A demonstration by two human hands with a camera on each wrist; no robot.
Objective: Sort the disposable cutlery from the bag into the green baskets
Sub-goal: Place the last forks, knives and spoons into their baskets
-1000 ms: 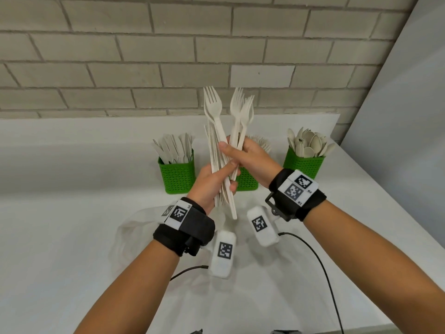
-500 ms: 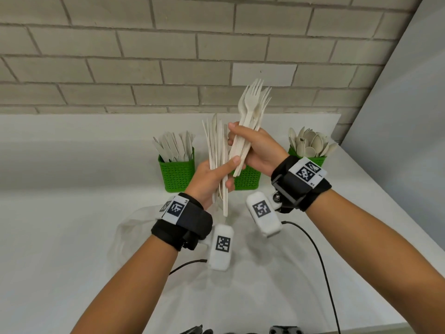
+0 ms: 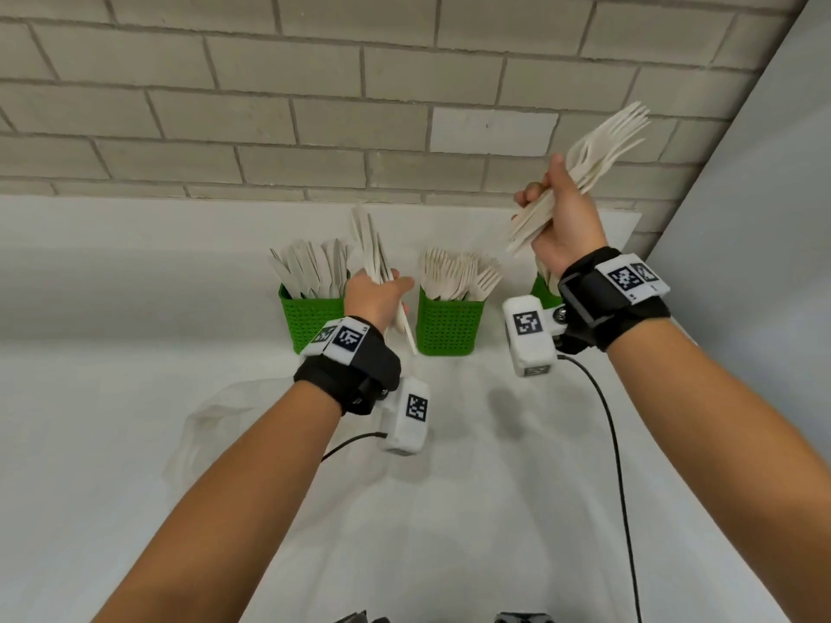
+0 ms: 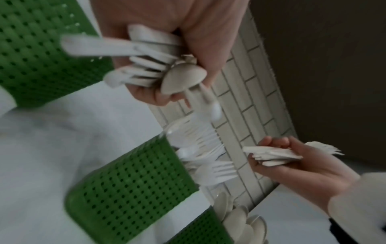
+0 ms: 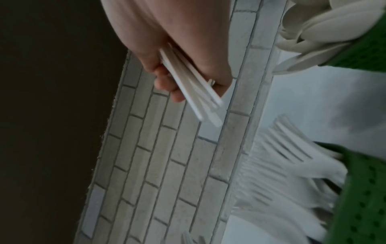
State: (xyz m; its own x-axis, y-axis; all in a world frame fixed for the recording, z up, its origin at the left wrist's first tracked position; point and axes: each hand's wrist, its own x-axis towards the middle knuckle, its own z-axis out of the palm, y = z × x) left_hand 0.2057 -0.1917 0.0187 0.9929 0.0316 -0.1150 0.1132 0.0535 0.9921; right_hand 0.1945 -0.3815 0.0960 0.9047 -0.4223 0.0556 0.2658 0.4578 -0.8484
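Note:
My right hand (image 3: 555, 213) grips a bundle of white forks (image 3: 598, 146) high at the right, tines up toward the wall; the handles (image 5: 196, 92) stick out below my fist. My left hand (image 3: 375, 296) holds a bunch of mixed cutlery (image 3: 371, 249) between the knife basket (image 3: 310, 319) and the fork basket (image 3: 445, 326); the left wrist view shows a spoon (image 4: 181, 77) among the handles. The spoon basket (image 3: 544, 294) is mostly hidden behind my right wrist. The clear bag (image 3: 216, 424) lies flat on the table under my left forearm.
The three green baskets stand in a row on the white table (image 3: 90, 442) near the brick wall (image 3: 314, 105). A grey wall (image 3: 764, 263) closes off the right side. Black cables (image 3: 616, 465) run from the wrist cameras toward me.
My hands have parted. The right hand pulled the forks out of the bunch and swung up and right. The left hand lowered its remaining cutlery toward the left baskets.

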